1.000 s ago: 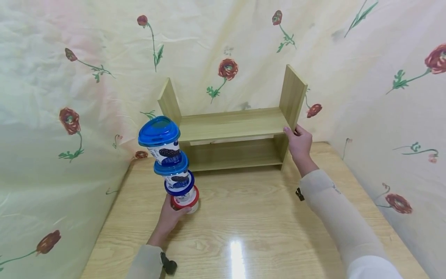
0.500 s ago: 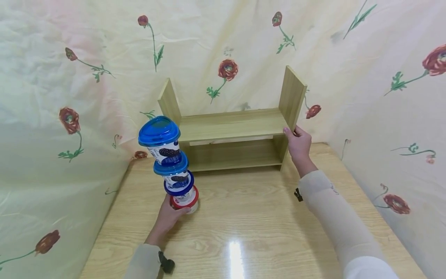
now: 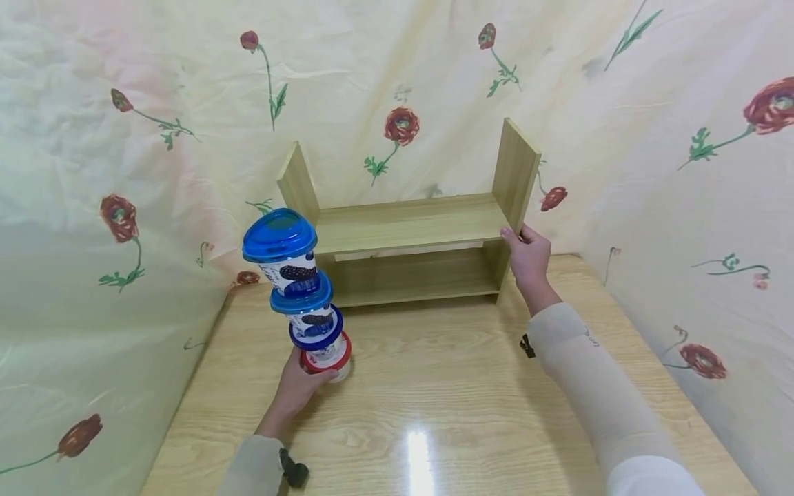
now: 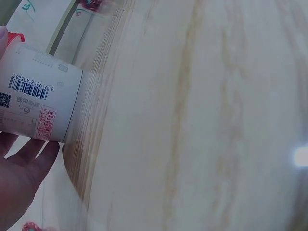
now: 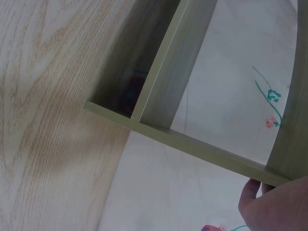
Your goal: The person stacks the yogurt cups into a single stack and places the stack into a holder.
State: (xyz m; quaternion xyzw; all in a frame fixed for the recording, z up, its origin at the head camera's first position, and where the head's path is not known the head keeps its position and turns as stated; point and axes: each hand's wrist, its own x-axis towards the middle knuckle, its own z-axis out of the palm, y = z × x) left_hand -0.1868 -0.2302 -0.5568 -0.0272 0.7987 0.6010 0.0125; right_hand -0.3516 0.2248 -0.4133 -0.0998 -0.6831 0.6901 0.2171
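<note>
**A shelf (image 3: 409,224) and a stack of cups (image 3: 302,297), both gripped**

The flowered backdrop (image 3: 347,69) fills the top and both sides of the head view. Below it, the wood-grain table (image 3: 471,386) takes the lower middle. At its far side, in the centre of the frame, stands the shelf, with two boards between upright ends.

The stack rises left of centre, in front of the shelf's left end, four cups tall. You can expect it to be light but top-heavy, liable to tip or slide apart at the joints, since the glossy lids look slippery. Whether its base touches the table, you cannot tell for sure.

Your left hand (image 3: 296,382) curls round the lowest, red-lidded cup (image 3: 331,362); none of the three above has a hand on it. That low hold suits lifting from beneath, but take the wall firmly without crushing it: it is probably thin. Your right hand (image 3: 530,260), right of centre, pinches the shelf's right side panel (image 3: 517,176), thumb in front. That panel should feel stiff and easy to steady by its edge.

Smallest, at the left of the left wrist view, a barcode (image 4: 29,88) marks the gripped cup.
</note>
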